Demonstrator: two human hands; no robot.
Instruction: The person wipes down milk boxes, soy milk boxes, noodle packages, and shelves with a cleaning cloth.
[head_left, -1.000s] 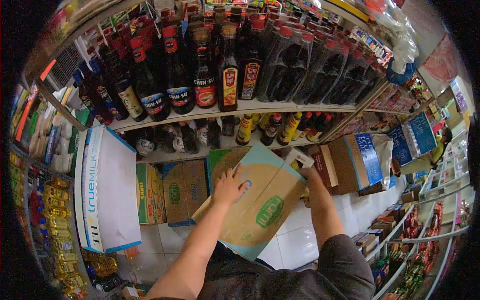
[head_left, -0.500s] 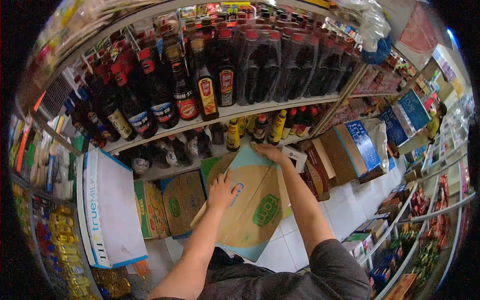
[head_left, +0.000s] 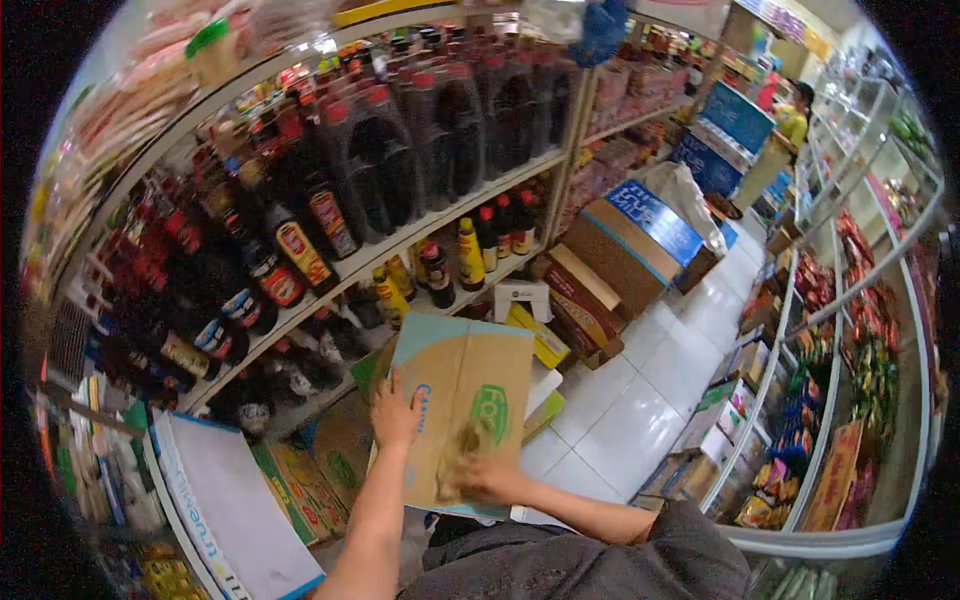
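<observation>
A tan and pale-blue cardboard box with green and blue print lies in front of me, below the bottle shelf. My left hand rests flat near its left edge, fingers stretched and thumb apart. Over the lower part of the box, my right hand is closed on a crumpled brown cloth, which touches the printed top. Motion blurs the cloth and those fingers. More cartons sit to the left of the box, partly hidden by my left arm.
Dark sauce bottles crowd the shelf ahead. A white carton stands at left. Open brown cartons line the floor at right, beside white tiles. Wire racks hold packets. A person is farther off.
My right hand has moved with the cloth from the box's far edge down to its near part. My left hand has shifted to the left edge. The view has turned right.
</observation>
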